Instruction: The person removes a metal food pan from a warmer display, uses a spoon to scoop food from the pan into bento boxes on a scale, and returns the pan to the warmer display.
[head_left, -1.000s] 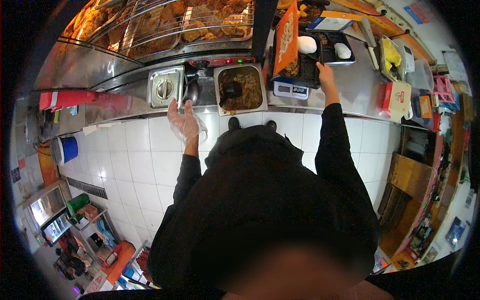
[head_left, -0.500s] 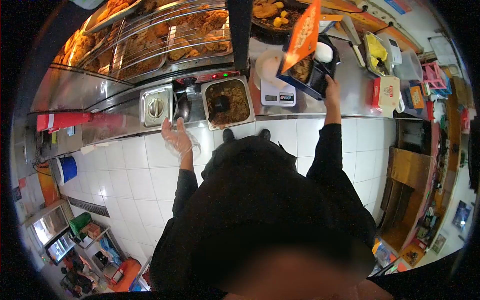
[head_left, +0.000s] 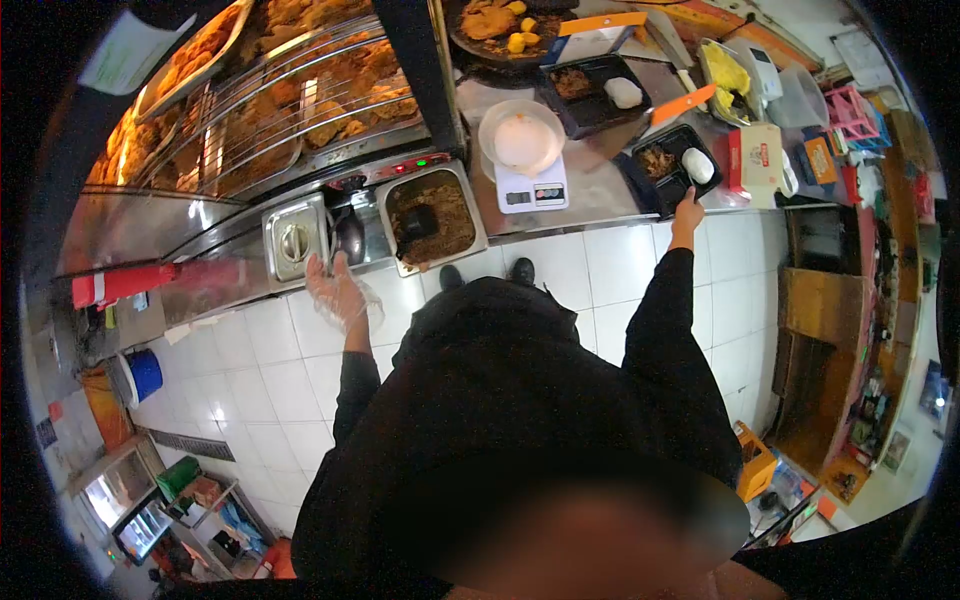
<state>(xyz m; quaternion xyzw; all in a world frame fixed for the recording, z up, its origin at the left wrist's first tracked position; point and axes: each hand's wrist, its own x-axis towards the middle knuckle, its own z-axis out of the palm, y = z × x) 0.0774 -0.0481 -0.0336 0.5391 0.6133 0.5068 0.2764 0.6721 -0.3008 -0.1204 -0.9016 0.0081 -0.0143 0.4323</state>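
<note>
My right hand (head_left: 686,218) grips the near edge of a black box (head_left: 677,168) that holds a white rice ball and browned food, its orange-edged lid raised on the left. Behind it to the left, a second black box (head_left: 596,95) lies open with similar food. My left hand (head_left: 338,290), in a clear plastic glove, has its fingers apart and holds nothing, close to the lidded steel container (head_left: 296,238). Between my hands are a steel pan (head_left: 432,217) of brown chopped food and a white scale (head_left: 532,192) with a round bowl (head_left: 522,138) on it.
A heated cabinet (head_left: 300,110) with fried food stands at the back left. At the right are a red and white carton (head_left: 757,160), a tray with yellow contents (head_left: 728,75) and a knife (head_left: 690,82). A black pan (head_left: 500,45) sits behind the scale.
My right hand has carried the black box from over the scale to the counter on the right, uncovering the scale's bowl. My left hand stays near the lidded container, and the view has shifted.
</note>
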